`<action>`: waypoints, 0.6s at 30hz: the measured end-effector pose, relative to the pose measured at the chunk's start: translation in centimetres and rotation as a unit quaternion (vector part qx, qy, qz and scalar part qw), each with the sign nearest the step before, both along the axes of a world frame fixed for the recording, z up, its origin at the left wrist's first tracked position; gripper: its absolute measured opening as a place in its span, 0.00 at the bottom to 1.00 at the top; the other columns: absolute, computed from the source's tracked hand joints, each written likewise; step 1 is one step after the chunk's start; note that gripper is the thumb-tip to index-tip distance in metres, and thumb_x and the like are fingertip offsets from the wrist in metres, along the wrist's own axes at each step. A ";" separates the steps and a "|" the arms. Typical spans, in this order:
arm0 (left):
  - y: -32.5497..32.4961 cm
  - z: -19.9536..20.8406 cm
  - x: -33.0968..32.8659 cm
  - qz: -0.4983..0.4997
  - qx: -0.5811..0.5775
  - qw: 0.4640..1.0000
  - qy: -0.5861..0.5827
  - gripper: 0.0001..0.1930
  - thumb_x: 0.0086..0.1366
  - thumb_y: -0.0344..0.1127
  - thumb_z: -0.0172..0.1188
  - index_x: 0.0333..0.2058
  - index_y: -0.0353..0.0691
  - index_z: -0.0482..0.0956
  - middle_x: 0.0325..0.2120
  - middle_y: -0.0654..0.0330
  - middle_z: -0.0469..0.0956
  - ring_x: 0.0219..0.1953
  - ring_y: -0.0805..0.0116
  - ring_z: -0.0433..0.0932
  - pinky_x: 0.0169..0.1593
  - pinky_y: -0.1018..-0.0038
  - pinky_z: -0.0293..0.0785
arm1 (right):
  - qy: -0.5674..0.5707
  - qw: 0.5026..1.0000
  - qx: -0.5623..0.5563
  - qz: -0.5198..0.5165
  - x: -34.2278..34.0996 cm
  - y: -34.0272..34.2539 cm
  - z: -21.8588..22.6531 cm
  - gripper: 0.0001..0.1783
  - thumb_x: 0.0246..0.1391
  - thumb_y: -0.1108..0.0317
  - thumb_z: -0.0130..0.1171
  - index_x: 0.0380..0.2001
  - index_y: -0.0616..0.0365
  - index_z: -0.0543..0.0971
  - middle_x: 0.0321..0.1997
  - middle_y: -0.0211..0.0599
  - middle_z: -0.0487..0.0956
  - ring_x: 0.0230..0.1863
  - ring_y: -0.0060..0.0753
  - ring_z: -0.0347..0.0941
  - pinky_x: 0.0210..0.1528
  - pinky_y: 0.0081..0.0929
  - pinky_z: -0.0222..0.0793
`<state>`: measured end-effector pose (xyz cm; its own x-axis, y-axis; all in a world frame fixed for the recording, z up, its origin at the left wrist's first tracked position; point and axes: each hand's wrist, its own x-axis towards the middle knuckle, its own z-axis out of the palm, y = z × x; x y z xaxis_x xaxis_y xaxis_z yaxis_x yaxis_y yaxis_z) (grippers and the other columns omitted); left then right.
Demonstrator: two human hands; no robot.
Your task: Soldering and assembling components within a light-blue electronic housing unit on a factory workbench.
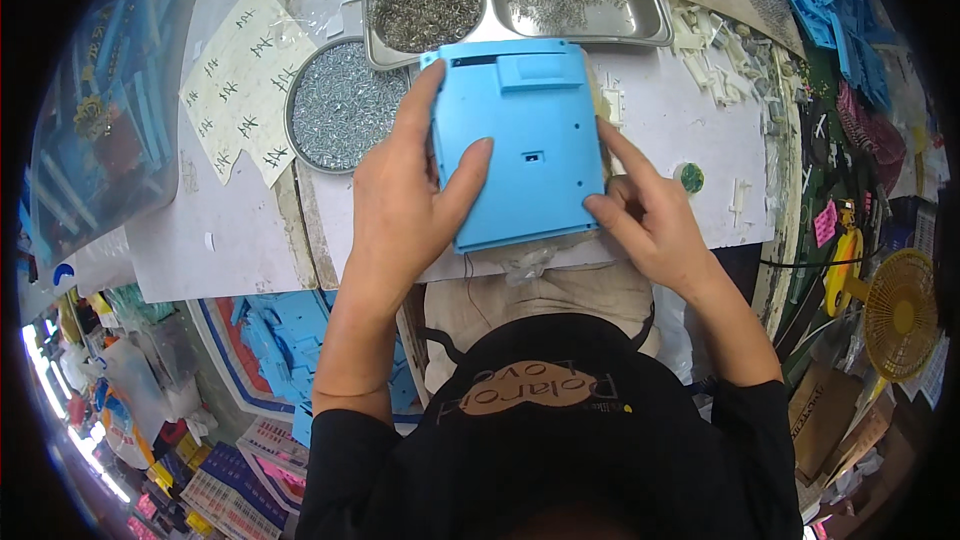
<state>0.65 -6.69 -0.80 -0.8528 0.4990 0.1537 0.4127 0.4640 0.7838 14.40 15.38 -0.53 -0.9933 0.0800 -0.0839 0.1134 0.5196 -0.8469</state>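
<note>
A blue case (528,115) is being held on the near side of the metal tray (640,20). The left hand (400,190), half closed, is gripping one edge; the right hand (658,218), half curled, is holding the other, maybe keeping it steady. Tiny silver bits (345,105) are sitting left of the tray, probably for easy reach.

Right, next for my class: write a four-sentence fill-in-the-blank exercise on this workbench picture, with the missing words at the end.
1. The flat plastic case between the left hand and right hand is coloured ____.
2. The round dish of small silvery pieces lies to the ____ of the case.
3. The compartment tray beyond the case is made of ____.
4. The fan near the picture's right edge is coloured ____.

Missing words: blue; left; metal; yellow.
</note>
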 end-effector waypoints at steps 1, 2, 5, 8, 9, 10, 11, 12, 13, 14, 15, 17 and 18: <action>-0.2 -0.2 0.3 0.010 0.011 1.000 -0.013 0.37 0.61 0.39 0.68 0.66 0.32 0.66 0.18 0.59 0.71 0.19 0.68 0.72 0.26 0.72 0.68 | -0.014 1.000 0.004 0.006 -0.4 0.1 0.2 0.39 0.63 0.65 0.61 0.73 0.64 0.58 0.15 0.36 0.68 0.17 0.33 0.67 0.27 0.30 0.63; -0.5 -0.5 0.6 0.020 0.016 0.999 -0.020 0.37 0.61 0.38 0.69 0.66 0.32 0.66 0.18 0.61 0.70 0.18 0.70 0.70 0.25 0.73 0.67 | -0.029 1.000 0.006 0.012 -0.9 0.2 0.6 0.40 0.63 0.65 0.62 0.73 0.63 0.58 0.16 0.37 0.69 0.17 0.36 0.68 0.27 0.31 0.64; -0.4 -0.1 2.0 0.071 -0.004 0.997 -0.012 0.36 0.61 0.36 0.69 0.65 0.31 0.67 0.18 0.65 0.68 0.18 0.75 0.67 0.25 0.75 0.65 | -0.026 0.998 0.037 0.041 -1.4 0.3 0.9 0.41 0.62 0.63 0.62 0.74 0.61 0.57 0.17 0.41 0.73 0.19 0.45 0.73 0.27 0.38 0.67; -0.9 -0.2 3.2 0.093 -0.025 0.995 -0.023 0.32 0.63 0.34 0.67 0.63 0.30 0.70 0.20 0.63 0.69 0.21 0.74 0.68 0.26 0.75 0.65 | -0.014 0.991 0.102 0.084 -1.6 0.5 1.0 0.42 0.63 0.59 0.61 0.74 0.57 0.55 0.19 0.47 0.77 0.22 0.53 0.76 0.29 0.44 0.70; -1.2 -0.5 3.7 0.094 -0.030 0.995 -0.033 0.30 0.63 0.33 0.67 0.62 0.29 0.72 0.21 0.62 0.70 0.22 0.73 0.69 0.27 0.75 0.66 | -0.013 0.987 0.127 0.098 -1.6 0.6 1.1 0.42 0.64 0.57 0.61 0.75 0.56 0.55 0.20 0.49 0.78 0.24 0.55 0.78 0.29 0.45 0.71; -1.4 -0.7 4.3 0.087 -0.039 0.995 0.001 0.28 0.64 0.32 0.66 0.62 0.29 0.73 0.23 0.60 0.70 0.23 0.71 0.69 0.28 0.74 0.67 | -0.043 0.982 0.147 0.112 -1.7 0.7 1.4 0.42 0.64 0.56 0.60 0.75 0.56 0.55 0.20 0.49 0.78 0.24 0.56 0.78 0.30 0.46 0.72; -1.7 -0.8 4.7 0.082 -0.047 0.995 0.038 0.27 0.65 0.31 0.65 0.61 0.28 0.74 0.25 0.58 0.71 0.25 0.70 0.70 0.30 0.73 0.68 | -0.070 0.975 0.168 0.126 -2.2 0.8 2.0 0.42 0.64 0.54 0.59 0.75 0.55 0.55 0.20 0.50 0.78 0.25 0.56 0.78 0.30 0.46 0.72; -1.8 -1.0 5.0 0.076 -0.056 0.993 0.074 0.25 0.65 0.30 0.64 0.60 0.28 0.75 0.26 0.56 0.72 0.26 0.68 0.71 0.31 0.72 0.69 | -0.097 0.967 0.188 0.140 -2.6 0.9 2.5 0.42 0.64 0.53 0.59 0.75 0.54 0.55 0.20 0.51 0.78 0.25 0.57 0.79 0.31 0.47 0.73; -1.8 -1.2 5.3 0.079 -0.046 0.994 0.064 0.24 0.65 0.30 0.64 0.59 0.28 0.75 0.27 0.55 0.72 0.27 0.66 0.71 0.32 0.72 0.70 | -0.105 0.961 0.210 0.149 -2.8 1.1 2.9 0.42 0.65 0.52 0.58 0.75 0.54 0.55 0.20 0.50 0.78 0.25 0.57 0.79 0.31 0.47 0.73; -2.0 -1.3 5.7 0.082 -0.038 0.994 0.055 0.24 0.66 0.30 0.64 0.59 0.28 0.76 0.28 0.54 0.72 0.28 0.65 0.72 0.33 0.71 0.71 | -0.112 0.954 0.229 0.160 -2.9 1.1 3.3 0.42 0.65 0.50 0.58 0.75 0.53 0.55 0.20 0.50 0.78 0.25 0.57 0.79 0.31 0.47 0.73; -2.2 -1.5 6.1 0.086 -0.030 0.995 0.045 0.23 0.66 0.29 0.63 0.59 0.28 0.76 0.29 0.53 0.72 0.28 0.63 0.72 0.34 0.70 0.71 | -0.119 0.946 0.248 0.170 -2.9 1.1 3.5 0.43 0.65 0.49 0.58 0.75 0.53 0.55 0.19 0.49 0.78 0.25 0.57 0.79 0.31 0.46 0.74; -2.2 -2.3 5.9 0.079 -0.006 0.996 0.038 0.23 0.66 0.30 0.63 0.58 0.28 0.77 0.28 0.53 0.72 0.28 0.62 0.72 0.34 0.70 0.71 | -0.101 0.936 0.286 0.178 -2.9 1.1 3.3 0.43 0.63 0.47 0.59 0.74 0.53 0.57 0.20 0.49 0.79 0.26 0.56 0.79 0.31 0.47 0.74; -2.3 -2.4 5.7 0.078 0.002 0.996 0.036 0.23 0.66 0.30 0.63 0.58 0.28 0.77 0.28 0.52 0.72 0.28 0.62 0.72 0.34 0.69 0.72 | -0.088 0.932 0.301 0.183 -2.8 0.9 3.3 0.44 0.63 0.47 0.59 0.74 0.53 0.57 0.20 0.48 0.79 0.26 0.56 0.79 0.31 0.47 0.74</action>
<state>6.31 -8.99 -3.20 -0.9064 0.3611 0.2193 0.3916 0.5232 0.7569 11.58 16.27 2.75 -0.9380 -0.1768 -0.2980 -0.0553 0.9255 -0.3748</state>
